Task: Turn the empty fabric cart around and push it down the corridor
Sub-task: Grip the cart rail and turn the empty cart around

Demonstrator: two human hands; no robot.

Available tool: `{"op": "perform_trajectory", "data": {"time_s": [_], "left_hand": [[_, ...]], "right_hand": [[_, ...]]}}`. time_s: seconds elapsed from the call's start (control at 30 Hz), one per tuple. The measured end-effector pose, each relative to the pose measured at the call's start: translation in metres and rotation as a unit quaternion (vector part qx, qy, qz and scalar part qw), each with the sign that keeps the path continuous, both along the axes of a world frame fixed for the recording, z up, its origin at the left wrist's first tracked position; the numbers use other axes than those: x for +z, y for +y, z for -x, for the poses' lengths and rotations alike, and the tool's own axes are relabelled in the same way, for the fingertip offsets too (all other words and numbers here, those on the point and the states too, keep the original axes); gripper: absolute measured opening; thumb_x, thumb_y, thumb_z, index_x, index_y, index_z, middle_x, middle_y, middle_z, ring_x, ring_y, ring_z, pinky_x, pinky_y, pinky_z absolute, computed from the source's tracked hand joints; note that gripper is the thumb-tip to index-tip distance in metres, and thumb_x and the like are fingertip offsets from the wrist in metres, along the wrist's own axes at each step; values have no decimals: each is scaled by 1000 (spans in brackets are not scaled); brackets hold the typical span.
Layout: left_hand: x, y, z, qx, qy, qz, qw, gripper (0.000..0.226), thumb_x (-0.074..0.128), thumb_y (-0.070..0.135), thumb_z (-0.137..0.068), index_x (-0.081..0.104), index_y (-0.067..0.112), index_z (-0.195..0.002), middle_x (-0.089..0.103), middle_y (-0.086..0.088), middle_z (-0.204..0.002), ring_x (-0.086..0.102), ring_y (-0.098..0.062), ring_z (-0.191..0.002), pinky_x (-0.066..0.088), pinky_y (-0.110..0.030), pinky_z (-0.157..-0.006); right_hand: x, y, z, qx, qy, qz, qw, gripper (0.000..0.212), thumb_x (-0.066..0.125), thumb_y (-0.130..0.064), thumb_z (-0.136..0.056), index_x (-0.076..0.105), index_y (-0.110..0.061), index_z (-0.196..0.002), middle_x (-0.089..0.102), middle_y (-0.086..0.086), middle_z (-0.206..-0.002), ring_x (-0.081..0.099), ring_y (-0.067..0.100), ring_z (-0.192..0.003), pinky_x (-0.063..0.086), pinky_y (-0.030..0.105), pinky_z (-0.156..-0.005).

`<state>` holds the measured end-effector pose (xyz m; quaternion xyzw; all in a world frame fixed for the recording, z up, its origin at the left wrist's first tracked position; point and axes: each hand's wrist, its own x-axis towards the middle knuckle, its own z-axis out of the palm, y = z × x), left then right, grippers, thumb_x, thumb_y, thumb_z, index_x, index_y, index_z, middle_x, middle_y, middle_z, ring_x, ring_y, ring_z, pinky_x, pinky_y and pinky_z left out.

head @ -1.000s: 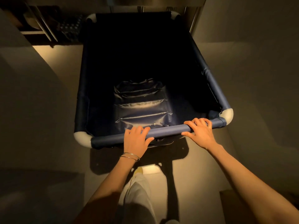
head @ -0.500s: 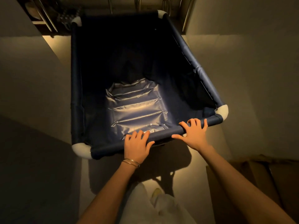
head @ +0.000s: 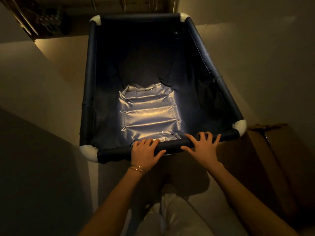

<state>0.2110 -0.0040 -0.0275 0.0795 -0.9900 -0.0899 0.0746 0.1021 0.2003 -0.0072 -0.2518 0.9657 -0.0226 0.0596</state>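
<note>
I see the empty navy fabric cart (head: 88, 74) straight ahead. My left hand (head: 144, 153) grips its near rail (head: 172, 147); my right hand (head: 203, 148) presses there, fingers spread. A cardboard box (head: 272, 159) stands near right.

Cardboard box (head: 265, 150) now just beside cart (head: 90, 82) near-right corner; out of view a second ago. Right hand (head: 202, 147) slid along cart rail toward left hand (head: 144, 153), fingers now splayed. Cart bottom lit brighter.

Shelf clutter (head: 44, 17) dim, indistinct.
</note>
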Motion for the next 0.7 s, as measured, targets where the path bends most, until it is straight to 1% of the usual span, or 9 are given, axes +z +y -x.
{"op": "perform_trajectory", "data": {"time_s": [0.1, 0.2, 0.27, 0.37, 0.4, 0.47, 0.5, 0.6, 0.7], "left_hand": [[1, -5, -20, -28, -15, 3, 1000, 53, 38, 65, -78, 63, 26, -104, 69, -2, -93, 62, -23, -84, 44, -36, -71], [5, -12, -33, -37, -33, 9, 999, 59, 34, 69, -77, 63, 26, -104, 68, -7, -100, 61, -28, -89, 44, -40, -73], [6, -12, -37, -28, -45, 13, 999, 60, 33, 69, -76, 63, 25, -103, 67, -8, -103, 58, -31, -93, 42, -42, -76], [6, -10, -37, -35, -35, 12, 999, 59, 34, 66, -77, 62, 20, -100, 66, -10, -99, 58, -30, -90, 35, -42, -80], [6, -13, -35, -40, -28, 11, 999, 58, 35, 65, -77, 62, 19, -99, 65, -10, -95, 58, -30, -88, 36, -41, -80], [7, -24, -30, -54, -19, 12, 998, 58, 36, 65, -76, 63, 19, -97, 64, -9, -88, 59, -29, -83, 43, -40, -77], [7, -30, -27, -59, -17, 14, 998, 58, 36, 66, -75, 63, 19, -97, 64, -8, -86, 59, -28, -81, 45, -39, -76], [8, -43, -13, -75, -16, 32, 997, 58, 36, 66, -75, 63, 20, -99, 62, -7, -84, 58, -28, -80, 44, -38, -75], [6, -53, 5, -92, -16, 40, 995, 59, 35, 66, -76, 62, 20, -103, 60, -8, -84, 56, -28, -80, 38, -38, -76]], "right_hand": [[-7, -12, -44, 17, 6, 13, 1000, 68, 22, -75, -77, 57, -30, -114, 61, 18, -107, 49, 43, -105, 10, 69, -99], [-9, -23, -70, 6, 10, 38, 999, 60, 32, -68, -77, 58, -27, -112, 62, 17, -105, 52, 43, -100, 21, 71, -95], [-6, -27, -82, -2, 9, 45, 999, 56, 32, -64, -78, 58, -26, -111, 62, 17, -105, 53, 43, -99, 28, 69, -91], [-7, -33, -93, -3, 21, 51, 998, 50, 32, -57, -81, 56, -23, -108, 62, 13, -101, 53, 37, -94, 37, 60, -86], [-8, -34, -94, -2, 28, 56, 998, 48, 33, -55, -81, 55, -21, -108, 62, 12, -99, 52, 33, -92, 36, 55, -85], [-9, -35, -92, 0, 29, 85, 996, 48, 33, -52, -82, 54, -18, -108, 62, 10, -98, 52, 29, -93, 30, 45, -85], [-9, -36, -90, -1, 23, 100, 995, 48, 32, -51, -82, 55, -17, -108, 62, 10, -99, 53, 28, -93, 29, 43, -84], [-8, -44, -84, -5, 33, 89, 995, 45, 35, -47, -83, 55, -15, -108, 64, 10, -97, 58, 29, -91, 41, 45, -80], [-10, -56, -73, -23, 17, 83, 996, 35, 48, -40, -86, 54, -15, -110, 62, 12, -99, 55, 32, -94, 39, 48, -81]]}}
